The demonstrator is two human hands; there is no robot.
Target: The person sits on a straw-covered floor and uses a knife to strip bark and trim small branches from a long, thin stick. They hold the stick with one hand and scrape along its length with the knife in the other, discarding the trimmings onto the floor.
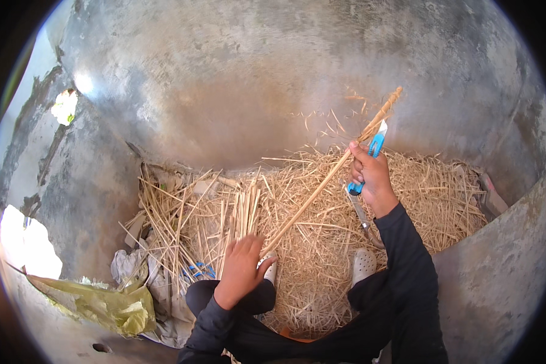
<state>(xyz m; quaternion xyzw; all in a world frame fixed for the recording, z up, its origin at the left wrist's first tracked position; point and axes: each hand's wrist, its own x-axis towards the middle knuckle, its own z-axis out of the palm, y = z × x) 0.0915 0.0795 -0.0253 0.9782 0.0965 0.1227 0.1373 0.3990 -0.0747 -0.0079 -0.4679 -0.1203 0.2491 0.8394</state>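
The long stick (330,173) slants up and away over the straw pile (321,242). The left hand (241,270) grips its low end. The right hand (370,176) pinches it near the top, fingers also closed on a blue knife (370,159).

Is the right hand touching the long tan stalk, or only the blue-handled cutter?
Touching. In the head view the right hand grips the blue-handled cutter and its thumb presses against the long tan stalk.

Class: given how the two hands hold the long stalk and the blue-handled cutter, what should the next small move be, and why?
Probably draw the blue-handled cutter along the long stalk: the right hand holds its blade against the stalk's upper part, while the left hand pins the lower end.
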